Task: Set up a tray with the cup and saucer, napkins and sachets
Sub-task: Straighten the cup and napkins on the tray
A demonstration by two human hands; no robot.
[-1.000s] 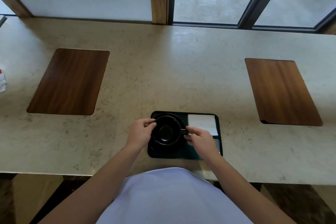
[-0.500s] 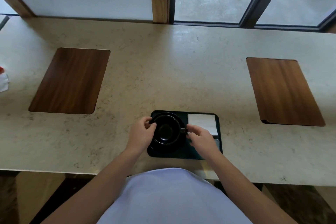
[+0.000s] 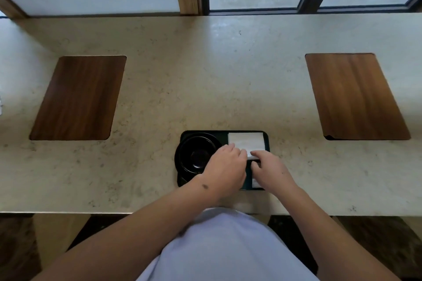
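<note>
Folded white paper napkin [image 3: 246, 141] lies in the far right corner of the dark rectangular tray [image 3: 266, 141], beside the black ceramic cup [image 3: 196, 155] on its saucer. Left hand [image 3: 225, 167] and right hand [image 3: 269, 166] rest their fingertips on the napkin's near edge, fingers fairly straight, gripping nothing. Paper looks light, limp and crease-prone: best handled by the edges; cup is rigid and breakable.

No text, label, brand, number or sign can be read anywhere in the frame; the white napkins [image 3: 245, 142] on the dark tray [image 3: 266, 143] at lower centre show no print.

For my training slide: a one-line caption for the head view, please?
Both hands, left hand and right hand, touch the napkin beside the cup on the tray.
</note>
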